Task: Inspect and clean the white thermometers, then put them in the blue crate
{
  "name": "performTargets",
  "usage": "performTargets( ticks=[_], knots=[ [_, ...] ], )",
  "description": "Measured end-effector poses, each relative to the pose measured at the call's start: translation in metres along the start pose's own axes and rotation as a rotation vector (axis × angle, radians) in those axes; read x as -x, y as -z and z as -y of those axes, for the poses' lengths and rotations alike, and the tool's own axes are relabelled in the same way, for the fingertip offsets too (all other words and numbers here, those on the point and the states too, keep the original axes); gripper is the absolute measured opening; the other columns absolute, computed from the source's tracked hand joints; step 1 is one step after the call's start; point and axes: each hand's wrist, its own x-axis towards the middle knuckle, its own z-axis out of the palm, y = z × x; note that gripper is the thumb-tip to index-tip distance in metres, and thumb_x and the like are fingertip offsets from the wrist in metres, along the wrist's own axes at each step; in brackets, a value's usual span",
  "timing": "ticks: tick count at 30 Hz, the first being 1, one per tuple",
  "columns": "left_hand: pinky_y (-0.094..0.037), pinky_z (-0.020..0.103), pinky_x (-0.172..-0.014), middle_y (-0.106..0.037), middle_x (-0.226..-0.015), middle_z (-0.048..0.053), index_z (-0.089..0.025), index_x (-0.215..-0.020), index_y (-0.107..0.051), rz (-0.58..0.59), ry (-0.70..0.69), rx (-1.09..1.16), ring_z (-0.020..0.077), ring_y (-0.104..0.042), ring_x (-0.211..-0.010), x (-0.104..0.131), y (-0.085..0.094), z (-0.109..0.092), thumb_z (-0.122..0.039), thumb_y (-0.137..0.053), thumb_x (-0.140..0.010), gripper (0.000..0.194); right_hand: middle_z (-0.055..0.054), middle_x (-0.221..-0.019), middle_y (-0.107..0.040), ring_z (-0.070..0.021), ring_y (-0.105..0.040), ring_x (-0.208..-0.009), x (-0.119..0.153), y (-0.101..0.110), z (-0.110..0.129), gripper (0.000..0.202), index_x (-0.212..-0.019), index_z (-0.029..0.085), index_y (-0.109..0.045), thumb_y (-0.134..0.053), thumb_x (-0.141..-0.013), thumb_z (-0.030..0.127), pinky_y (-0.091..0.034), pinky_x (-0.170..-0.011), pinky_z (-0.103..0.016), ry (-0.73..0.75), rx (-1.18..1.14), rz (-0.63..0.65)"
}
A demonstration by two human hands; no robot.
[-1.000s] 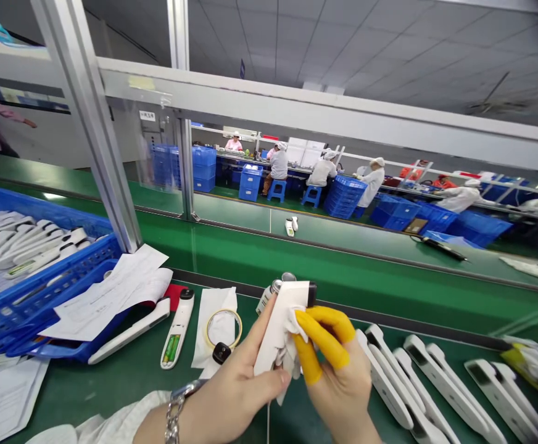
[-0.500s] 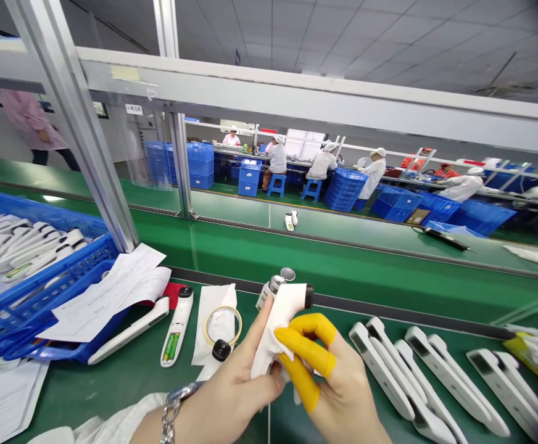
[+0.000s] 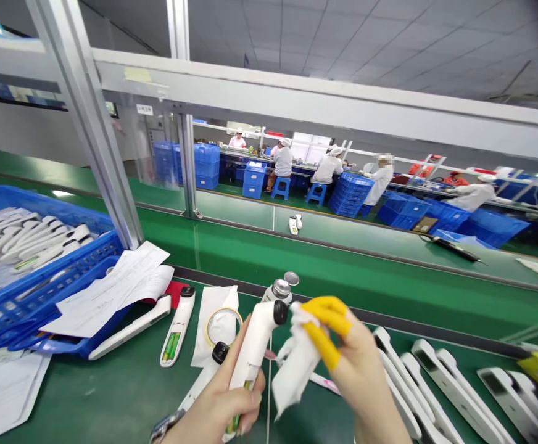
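Now the right hand point(image 3: 360, 354), fingers point(image 3: 323, 346) pinching a white cloth point(image 3: 294, 367), has come off the handheld device point(image 3: 253, 339). The left hand point(image 3: 223, 401) still grasps that device.

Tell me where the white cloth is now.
Low in the head view, just right of centre: the white cloth hangs from the yellow-covered fingers of the right hand, right of the white device in the left hand.
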Motion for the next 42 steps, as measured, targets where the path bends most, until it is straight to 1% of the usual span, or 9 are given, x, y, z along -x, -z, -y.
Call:
performTargets(
  ticks=[2, 3, 6, 10, 15, 20, 30, 36, 42],
  knots=[
    [-0.022, 0.024, -0.047, -0.051, -0.078, 0.000, -0.027, -0.145, -0.003, -0.029, 0.064, 0.081, 0.0046, -0.035, -0.046, 0.003, 0.010, 0.017, -0.019, -0.053, -0.074, 0.088, -0.005, -0.097, -0.066, -0.0193, -0.062, -0.088, -0.012, -0.007, -0.028, 0.015, -0.095, 0.025, -0.066, -0.055, -0.085, 0.024, -0.051, -0.076, -0.032, -0.066, 0.184, -0.140],
    [-0.022, 0.024, -0.046, -0.050, -0.079, 0.000, -0.025, -0.144, -0.007, -0.038, 0.088, 0.110, 0.0044, -0.035, -0.045, 0.003, 0.012, 0.023, -0.018, -0.053, -0.072, 0.085, -0.007, -0.098, -0.066, -0.0210, -0.063, -0.088, -0.018, -0.014, -0.041, 0.018, -0.095, 0.023, -0.067, -0.053, -0.084, 0.024, -0.051, -0.078, -0.035, -0.087, 0.273, -0.139],
    [-0.019, 0.024, -0.045, -0.049, -0.076, -0.001, -0.020, -0.141, -0.018, -0.076, 0.106, 0.143, 0.0042, -0.033, -0.044, 0.004, 0.014, 0.030, -0.016, -0.052, -0.068, 0.080, -0.011, -0.099, -0.068, -0.0254, -0.064, -0.090, -0.028, -0.037, -0.071, 0.024, -0.094, 0.019, -0.070, -0.050, -0.080, 0.018, -0.051, -0.080, -0.040, -0.111, 0.390, -0.016],
    [-0.018, 0.025, -0.045, -0.048, -0.074, -0.002, -0.020, -0.137, -0.024, -0.098, 0.138, 0.148, 0.0043, -0.033, -0.043, 0.006, 0.012, 0.023, -0.017, -0.052, -0.065, 0.077, -0.013, -0.105, -0.066, -0.0285, -0.061, -0.095, -0.030, -0.055, -0.082, 0.029, -0.101, 0.017, -0.068, -0.047, -0.081, 0.019, -0.050, -0.081, -0.044, -0.147, 0.480, 0.032],
    [-0.018, 0.026, -0.046, -0.049, -0.076, -0.001, -0.016, -0.132, -0.029, -0.106, 0.211, 0.200, 0.0045, -0.035, -0.045, 0.010, 0.013, 0.020, -0.016, -0.053, -0.063, 0.073, -0.016, -0.105, -0.066, -0.0281, -0.058, -0.091, -0.030, -0.052, -0.082, 0.029, -0.103, 0.013, -0.067, -0.047, -0.085, 0.023, -0.049, -0.080, -0.045, -0.124, 0.565, 0.062],
    [-0.021, 0.025, -0.047, -0.050, -0.077, -0.001, -0.017, -0.132, -0.026, -0.109, 0.214, 0.217, 0.0048, -0.035, -0.045, 0.011, 0.017, 0.021, -0.014, -0.051, -0.066, 0.071, -0.016, -0.104, -0.062, -0.0298, -0.053, -0.092, -0.028, -0.050, -0.080, 0.029, -0.103, 0.017, -0.070, -0.052, -0.085, 0.030, -0.047, -0.080, -0.049, -0.023, 0.614, 0.156],
    [-0.025, 0.025, -0.050, -0.048, -0.078, -0.002, -0.020, -0.135, -0.026, -0.108, 0.166, 0.098, 0.0045, -0.036, -0.046, 0.011, 0.017, 0.023, -0.010, -0.047, -0.071, 0.068, -0.014, -0.095, -0.062, -0.0286, -0.054, -0.086, -0.025, -0.052, -0.087, 0.027, -0.100, 0.017, -0.072, -0.053, -0.085, 0.030, -0.048, -0.072, -0.046, 0.012, 0.583, 0.069],
    [-0.025, 0.024, -0.050, -0.048, -0.078, -0.002, -0.022, -0.136, -0.026, -0.113, 0.147, 0.043, 0.0043, -0.036, -0.047, 0.010, 0.017, 0.022, -0.011, -0.047, -0.072, 0.069, -0.008, -0.094, -0.062, -0.0209, -0.059, -0.081, 0.004, -0.033, -0.048, 0.022, -0.102, 0.021, -0.067, -0.053, -0.087, 0.027, -0.051, -0.067, -0.036, 0.046, 0.406, -0.043],
    [-0.025, 0.023, -0.050, -0.049, -0.078, -0.002, -0.023, -0.140, -0.020, -0.060, 0.133, 0.060, 0.0050, -0.037, -0.048, 0.010, 0.017, 0.028, -0.013, -0.049, -0.071, 0.076, -0.006, -0.086, -0.061, -0.0187, -0.056, -0.079, 0.041, -0.048, -0.017, 0.021, -0.102, 0.021, -0.065, -0.057, -0.083, 0.015, -0.049, -0.068, -0.036, 0.281, 0.297, 0.112]
  ],
)
